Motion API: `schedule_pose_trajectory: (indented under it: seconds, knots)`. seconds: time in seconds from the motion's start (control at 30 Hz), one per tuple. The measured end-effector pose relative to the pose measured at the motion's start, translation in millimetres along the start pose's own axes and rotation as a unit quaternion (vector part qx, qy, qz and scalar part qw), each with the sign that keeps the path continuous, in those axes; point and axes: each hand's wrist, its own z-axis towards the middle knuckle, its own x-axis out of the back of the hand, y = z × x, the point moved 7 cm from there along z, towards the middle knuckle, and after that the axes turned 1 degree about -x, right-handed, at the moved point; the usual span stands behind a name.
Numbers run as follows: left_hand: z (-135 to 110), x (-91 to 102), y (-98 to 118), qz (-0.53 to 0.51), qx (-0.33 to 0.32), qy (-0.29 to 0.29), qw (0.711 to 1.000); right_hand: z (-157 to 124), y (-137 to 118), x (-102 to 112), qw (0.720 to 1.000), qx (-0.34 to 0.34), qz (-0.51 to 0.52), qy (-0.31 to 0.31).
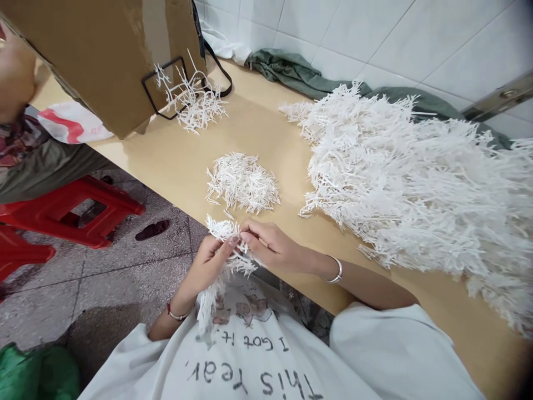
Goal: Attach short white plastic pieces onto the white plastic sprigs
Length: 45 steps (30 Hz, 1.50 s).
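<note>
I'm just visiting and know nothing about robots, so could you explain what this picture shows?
There is no machine at work here: these are a person's own left hand and right hand. The single picture comes from a camera worn on that person's head, looking forward and down, so the shirt lettering appears upside down. Between them, the hands hold a white stringy bundle, part of which hangs down in front of the shirt. On the table lie a small white pile, a much larger white pile and, near a cardboard box, some branching white pieces.
</note>
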Motion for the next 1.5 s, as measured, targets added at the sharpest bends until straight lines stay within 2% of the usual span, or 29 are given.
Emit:
schedule_pose_trajectory:
  seconds: [0.13, 0.27, 0.37, 0.53, 0.6, 0.67, 0.8, 0.9, 0.97, 1.03, 1.2, 1.37, 1.5]
  knots:
    - [5.1, -5.8, -4.5, -0.023, 0.018, -0.037, 0.999, -1.0, 4.8, 1.9, 0.999, -0.035, 0.024, -0.014]
    - [5.6, -13.8, -4.4, -0.060, 0.070, -0.090, 0.992, 0.1, 5.9, 1.2, 0.997, -0.042, 0.046, -0.055]
    - [1.4, -17.1, -5.1, -0.112, 0.103, -0.081, 0.985, 1.7, 3.4, 0.0, 0.994, -0.027, 0.085, -0.070]
    - [-2.3, -23.8, -12.0, -0.161, 0.144, -0.086, 0.973, 1.2, 1.7, 1.5, 0.994, -0.004, 0.101, -0.039]
    - [0.5, -22.5, -11.5, -0.146, 0.138, -0.099, 0.975, -0.5, 5.0, 1.8, 0.994, -0.014, 0.104, -0.026]
    - [3.3, -22.8, -7.9, -0.112, 0.118, -0.142, 0.976, -2.1, 8.8, 0.9, 0.993, -0.028, 0.116, -0.023]
    - [3.9, -23.9, -4.1, -0.073, 0.100, -0.223, 0.967, -3.2, 14.0, -4.5, 0.987, -0.058, 0.142, -0.058]
    - [4.2, -20.8, -6.7, -0.062, 0.105, -0.228, 0.966, -2.4, 15.3, -7.4, 0.984, -0.080, 0.126, -0.097]
    - [3.8, -20.0, -9.2, -0.053, 0.111, -0.235, 0.964, -2.1, 12.7, -9.6, 0.981, -0.075, 0.120, -0.131]
    - [3.4, -19.6, -10.4, -0.062, 0.116, -0.239, 0.962, -2.0, 10.7, -9.4, 0.982, -0.065, 0.113, -0.137]
    - [3.5, -20.9, -10.9, -0.118, 0.142, -0.224, 0.957, -3.8, 16.3, -7.0, 0.990, -0.070, 0.084, -0.087]
    - [9.7, -18.3, -13.1, -0.154, 0.135, -0.129, 0.970, -2.8, 16.3, -1.9, 0.997, -0.039, 0.069, -0.013]
    - [13.2, -17.7, -17.2, -0.169, 0.113, -0.064, 0.977, -3.0, 16.6, 3.2, 0.996, -0.045, 0.053, 0.047]
